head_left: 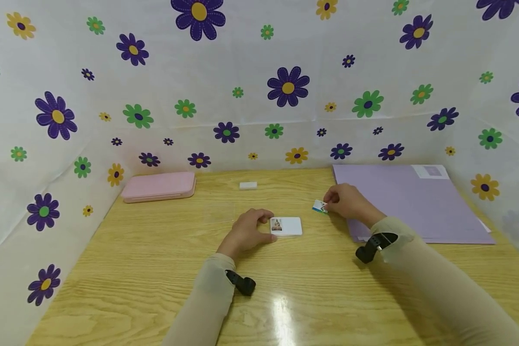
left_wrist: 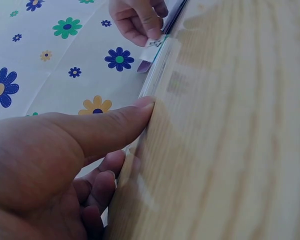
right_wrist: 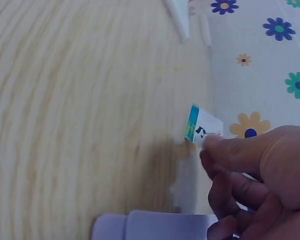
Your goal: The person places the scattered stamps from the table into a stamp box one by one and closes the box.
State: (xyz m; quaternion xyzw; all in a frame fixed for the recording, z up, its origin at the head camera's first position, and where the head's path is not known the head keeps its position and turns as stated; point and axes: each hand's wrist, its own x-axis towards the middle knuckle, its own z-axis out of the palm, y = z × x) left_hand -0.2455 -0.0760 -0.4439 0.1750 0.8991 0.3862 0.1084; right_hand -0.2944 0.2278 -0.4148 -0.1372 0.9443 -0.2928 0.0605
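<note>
A flat white card or card stack lies mid-table with a small picture of a seated figure at its left end. My left hand holds this left end between thumb and fingers, the thumb along the near edge. The left wrist view shows the left thumb pressing at the edge. To the right, my right hand pinches a small stamp-like paper piece. It is white with a blue-green border and a dark figure, clearer in the right wrist view as the paper piece at the fingertips.
A pink case sits at the back left. A small white block lies at the back middle. A faint clear sheet lies left of my left hand. Purple folders or sheets cover the right side, below my right wrist.
</note>
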